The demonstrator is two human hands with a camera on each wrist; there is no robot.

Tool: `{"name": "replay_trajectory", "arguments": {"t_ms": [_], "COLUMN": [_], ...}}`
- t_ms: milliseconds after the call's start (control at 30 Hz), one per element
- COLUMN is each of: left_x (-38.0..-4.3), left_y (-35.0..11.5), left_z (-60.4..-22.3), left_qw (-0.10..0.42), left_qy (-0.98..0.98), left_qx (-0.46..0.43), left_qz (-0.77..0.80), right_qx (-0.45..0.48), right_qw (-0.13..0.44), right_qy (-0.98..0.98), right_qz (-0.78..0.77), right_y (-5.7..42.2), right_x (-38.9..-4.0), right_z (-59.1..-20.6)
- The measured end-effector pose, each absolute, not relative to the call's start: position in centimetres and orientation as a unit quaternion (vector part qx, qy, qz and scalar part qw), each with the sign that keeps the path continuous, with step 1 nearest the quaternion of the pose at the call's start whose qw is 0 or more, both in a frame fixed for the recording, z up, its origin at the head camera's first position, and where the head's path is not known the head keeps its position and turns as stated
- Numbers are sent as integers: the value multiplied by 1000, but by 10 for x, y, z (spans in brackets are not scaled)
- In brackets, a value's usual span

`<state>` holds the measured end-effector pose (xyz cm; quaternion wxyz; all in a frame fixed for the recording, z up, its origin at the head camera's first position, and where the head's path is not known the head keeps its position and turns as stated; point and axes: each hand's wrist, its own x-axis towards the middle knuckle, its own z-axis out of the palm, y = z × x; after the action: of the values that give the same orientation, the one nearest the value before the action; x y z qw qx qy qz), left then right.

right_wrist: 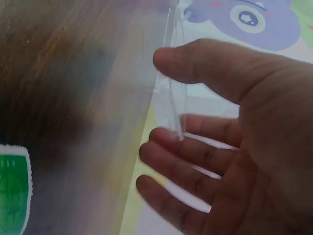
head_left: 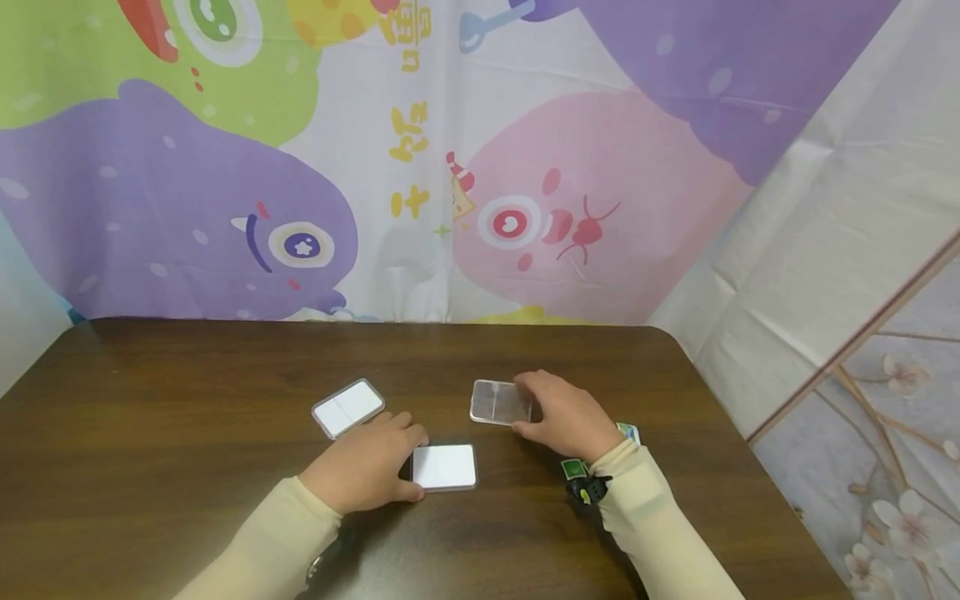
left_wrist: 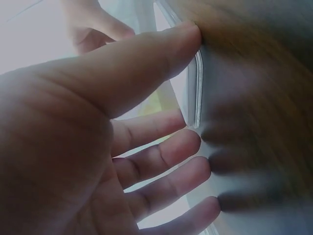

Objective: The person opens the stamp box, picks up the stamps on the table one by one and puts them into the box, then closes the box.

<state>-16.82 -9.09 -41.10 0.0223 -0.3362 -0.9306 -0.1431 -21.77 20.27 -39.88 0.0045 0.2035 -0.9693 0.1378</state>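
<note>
My left hand [head_left: 372,465] holds a flat white rectangular box with a clear rim [head_left: 445,467] by its left end, thumb at the near edge and index finger at the far edge. In the left wrist view the box's clear edge [left_wrist: 198,90] runs between thumb and index finger, while the other fingers are spread. My right hand [head_left: 573,414] grips a transparent plastic case [head_left: 492,402] by its right end. The right wrist view shows the thumb on one side of this clear case [right_wrist: 172,98] and fingers at its lower end.
A second white box with a clear rim [head_left: 348,407] lies tilted beyond the left hand. A green stamp-like piece with a scalloped white border [head_left: 573,469] is by the right wrist, and a colourful piece [head_left: 630,432] shows behind it. A cartoon-printed cloth [head_left: 405,275] hangs behind the brown table [head_left: 187,367].
</note>
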Motion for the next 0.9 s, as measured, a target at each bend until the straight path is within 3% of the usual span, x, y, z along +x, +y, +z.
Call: {"name": "replay_trajectory", "arguments": {"t_ms": [633, 900], "left_x": [-167, -166], "left_y": [-91, -91], "left_z": [-411, -411], "left_qw": [21, 19], "left_qy": [-932, -933], "left_qx": [-334, -331], "left_qz": [-141, -140], "right_qx": [135, 120], "right_qw": [3, -29], "right_qy": [-984, -986], "right_qz": [113, 108], "right_y": [216, 217], "right_x": [-225, -226], "right_z": [-410, -413]}}
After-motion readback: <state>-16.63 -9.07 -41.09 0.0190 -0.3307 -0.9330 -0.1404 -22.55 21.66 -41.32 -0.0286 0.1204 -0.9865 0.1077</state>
